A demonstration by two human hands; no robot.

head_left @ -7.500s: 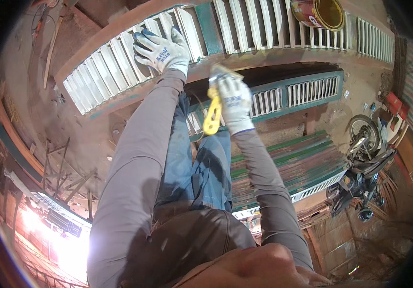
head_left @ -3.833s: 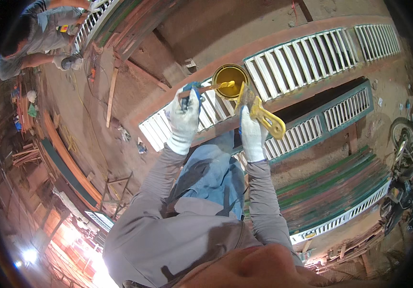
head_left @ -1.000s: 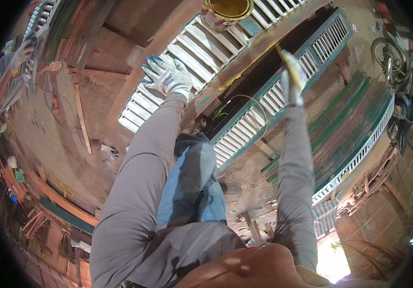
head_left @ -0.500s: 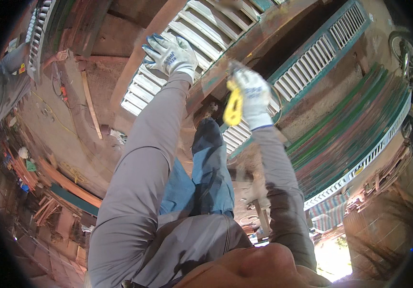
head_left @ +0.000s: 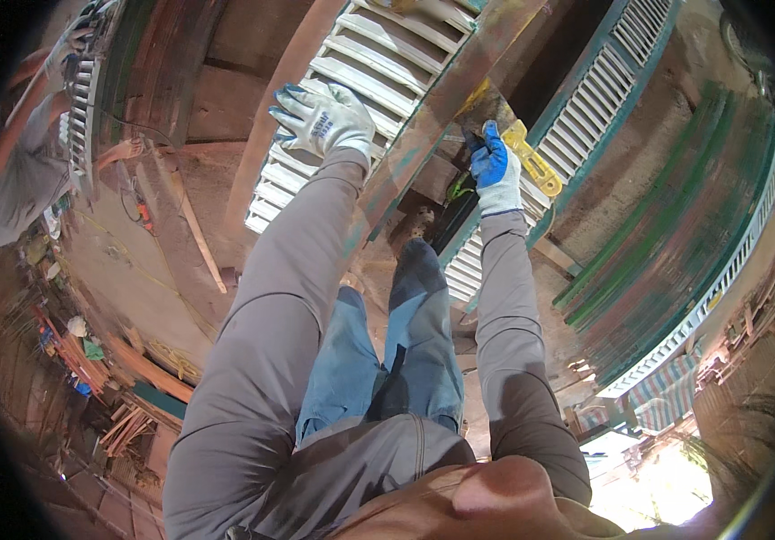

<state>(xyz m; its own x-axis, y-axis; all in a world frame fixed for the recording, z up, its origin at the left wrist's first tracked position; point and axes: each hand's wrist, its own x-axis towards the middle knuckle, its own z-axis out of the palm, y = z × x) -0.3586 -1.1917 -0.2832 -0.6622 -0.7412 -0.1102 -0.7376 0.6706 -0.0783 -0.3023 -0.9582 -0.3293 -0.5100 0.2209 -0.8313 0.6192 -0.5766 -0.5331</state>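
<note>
Dusty workshop floor all round, and the right hand just flipped: blue palm up, fingers closed on the yellow-handled scraper near the louvred panel's edge (other blade face for the work, I guess). Left hand stays splayed across it.

Gap between louvred panels, scraper across

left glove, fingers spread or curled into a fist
Spread: the left hand lies over the white slatted panel, palm down, with gaps showing between its fingers.
</note>
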